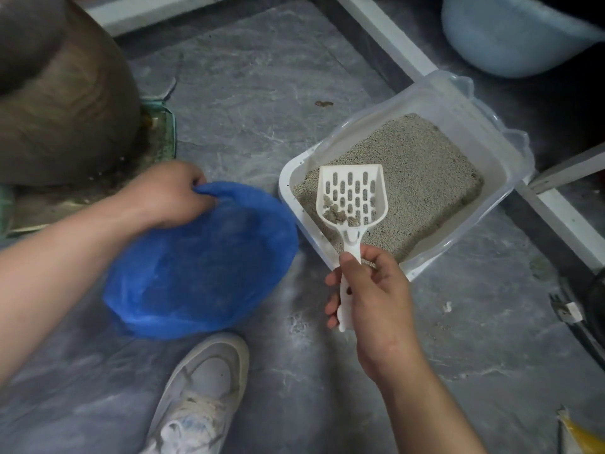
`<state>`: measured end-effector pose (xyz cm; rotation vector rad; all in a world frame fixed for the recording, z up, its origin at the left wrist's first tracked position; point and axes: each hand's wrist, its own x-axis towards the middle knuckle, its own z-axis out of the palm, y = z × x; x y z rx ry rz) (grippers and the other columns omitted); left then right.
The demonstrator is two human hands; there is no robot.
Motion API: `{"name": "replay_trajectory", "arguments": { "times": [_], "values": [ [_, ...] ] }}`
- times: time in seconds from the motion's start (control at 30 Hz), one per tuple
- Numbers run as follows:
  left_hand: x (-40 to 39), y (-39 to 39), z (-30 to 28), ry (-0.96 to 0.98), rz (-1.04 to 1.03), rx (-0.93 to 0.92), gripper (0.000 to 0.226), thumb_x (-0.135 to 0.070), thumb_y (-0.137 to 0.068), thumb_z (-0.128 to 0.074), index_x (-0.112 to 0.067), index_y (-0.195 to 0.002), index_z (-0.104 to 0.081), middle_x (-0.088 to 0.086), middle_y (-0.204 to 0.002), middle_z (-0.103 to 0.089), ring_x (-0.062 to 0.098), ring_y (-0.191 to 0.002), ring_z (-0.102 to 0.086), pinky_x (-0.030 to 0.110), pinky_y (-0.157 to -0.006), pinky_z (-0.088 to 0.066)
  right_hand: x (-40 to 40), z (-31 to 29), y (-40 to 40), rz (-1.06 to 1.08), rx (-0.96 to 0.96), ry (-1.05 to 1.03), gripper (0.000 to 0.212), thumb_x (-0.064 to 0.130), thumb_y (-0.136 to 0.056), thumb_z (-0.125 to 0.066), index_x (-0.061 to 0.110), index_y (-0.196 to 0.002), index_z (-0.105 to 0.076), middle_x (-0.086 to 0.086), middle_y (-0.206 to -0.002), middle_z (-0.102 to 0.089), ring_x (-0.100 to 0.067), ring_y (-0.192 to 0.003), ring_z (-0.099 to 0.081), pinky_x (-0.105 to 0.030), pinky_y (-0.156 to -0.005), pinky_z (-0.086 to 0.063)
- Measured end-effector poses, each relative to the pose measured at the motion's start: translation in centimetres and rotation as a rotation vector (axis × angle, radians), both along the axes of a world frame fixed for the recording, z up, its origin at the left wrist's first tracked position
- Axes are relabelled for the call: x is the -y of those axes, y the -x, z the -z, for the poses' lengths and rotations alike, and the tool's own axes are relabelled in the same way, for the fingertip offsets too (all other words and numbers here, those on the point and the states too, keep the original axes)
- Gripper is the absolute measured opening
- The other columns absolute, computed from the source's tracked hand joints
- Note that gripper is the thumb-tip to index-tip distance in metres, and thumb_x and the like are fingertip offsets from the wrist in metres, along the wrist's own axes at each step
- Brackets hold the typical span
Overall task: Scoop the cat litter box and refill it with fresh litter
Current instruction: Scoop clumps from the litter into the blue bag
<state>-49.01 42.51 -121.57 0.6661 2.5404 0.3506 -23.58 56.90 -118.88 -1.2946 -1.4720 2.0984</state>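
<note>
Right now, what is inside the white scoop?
A few grey-brown clumps sit at the handle end of the scoop. The rest is bare slots with litter visible through them. The right hand covers the handle.

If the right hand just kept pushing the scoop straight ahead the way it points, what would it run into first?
Probably the litter. The right hand aims the white scoop up-frame over the litter box, so its front edge would likely meet the litter, or the box's far wall if kept level; height is unclear.
</note>
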Motion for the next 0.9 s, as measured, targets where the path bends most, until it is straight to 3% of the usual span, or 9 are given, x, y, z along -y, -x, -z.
{"name": "replay_trajectory", "arguments": {
  "times": [0.1,0.23,0.4,0.5,0.57,0.6,0.73,0.9],
  "values": [
    [0.8,-0.5,0.3,-0.028,-0.256,0.095,0.02,-0.026,-0.084,-0.072,-0.007,-0.082,-0.064,0.015,-0.083,-0.067,0.031,-0.079,-0.064,0.035,-0.068,-0.051,0.2,0.2,0.1,-0.043,-0.001,-0.005,0.009,0.013,-0.099,-0.057,0.014,-0.108,-0.056,-0.012,-0.073,-0.065,-0.024,-0.044,-0.049,-0.028,-0.039,-0.04],
    [2.1,-1.4,0.9,-0.248,-0.514,0.407,0.015,-0.017,-0.087,-0.068,-0.003,-0.091,-0.064,0.023,-0.093,-0.072,0.036,-0.078,-0.071,0.046,-0.071,-0.057,0.9,0.5,0.2,-0.102,-0.002,-0.001,0.008,0.014,-0.099,-0.057,0.019,-0.105,-0.058,-0.012,-0.073,-0.066,-0.023,-0.044,-0.05,-0.028,-0.04,-0.039],
    [2.1,-3.1,1.2,-0.339,-0.574,0.471,0.005,-0.012,-0.091,-0.064,-0.01,-0.088,-0.06,0.018,-0.081,-0.069,0.026,-0.065,-0.065,0.032,-0.056,-0.051,1.8,1.1,0.4,-0.197,-0.005,-0.007,0.025,0.014,-0.099,-0.058,0.036,-0.091,-0.065,-0.015,-0.075,-0.066,-0.024,-0.044,-0.049,-0.027,-0.04,-0.039],
    [1.9,-3.9,1.3,-0.392,-0.62,0.5,0.028,-0.019,-0.079,-0.068,-0.005,-0.103,-0.061,0.026,-0.096,-0.072,0.039,-0.082,-0.072,0.052,-0.068,-0.056,2.5,1.5,0.4,-0.255,0.011,-0.012,0.018,0.014,-0.098,-0.059,0.031,-0.1,-0.065,-0.013,-0.074,-0.065,-0.023,-0.046,-0.046,-0.026,-0.04,-0.037],
    [1.9,-4.0,1.4,-0.42,-0.638,0.482,0.04,-0.023,-0.07,-0.066,-0.003,-0.104,-0.063,0.026,-0.097,-0.072,0.044,-0.088,-0.071,0.061,-0.07,-0.056,2.9,2.0,0.3,-0.297,0.049,-0.018,0.017,0.016,-0.098,-0.059,0.031,-0.103,-0.064,-0.012,-0.073,-0.065,-0.022,-0.046,-0.046,-0.025,-0.04,-0.036],
    [1.7,-4.0,1.3,-0.434,-0.638,0.46,0.039,-0.023,-0.069,-0.064,-0.001,-0.101,-0.064,0.027,-0.095,-0.072,0.044,-0.088,-0.071,0.06,-0.069,-0.056,3.1,2.3,0.2,-0.328,0.077,-0.021,0.017,0.017,-0.098,-0.059,0.033,-0.102,-0.064,-0.01,-0.073,-0.065,-0.022,-0.046,-0.046,-0.025,-0.04,-0.036],
    [1.8,-3.0,1.8,-0.428,-0.641,0.27,0.021,-0.016,-0.077,-0.065,0.001,-0.091,-0.066,0.019,-0.083,-0.071,0.032,-0.073,-0.068,0.038,-0.06,-0.05,3.7,3.7,0.0,-0.468,0.189,-0.017,0.021,0.017,-0.097,-0.056,0.036,-0.097,-0.065,-0.004,-0.067,-0.06,-0.018,-0.046,-0.046,-0.024,-0.039,-0.036],
    [2.4,-3.2,2.5,-0.4,-0.62,0.089,0.01,-0.015,-0.078,-0.064,-0.007,-0.084,-0.064,0.005,-0.072,-0.063,0.02,-0.063,-0.056,0.031,-0.052,-0.04,3.2,5.2,-0.1,-0.529,0.336,-0.148,0.022,0.023,-0.095,-0.055,0.044,-0.094,-0.061,-0.001,-0.071,-0.062,-0.018,-0.051,-0.057,-0.03,-0.042,-0.05]
  ]
}}
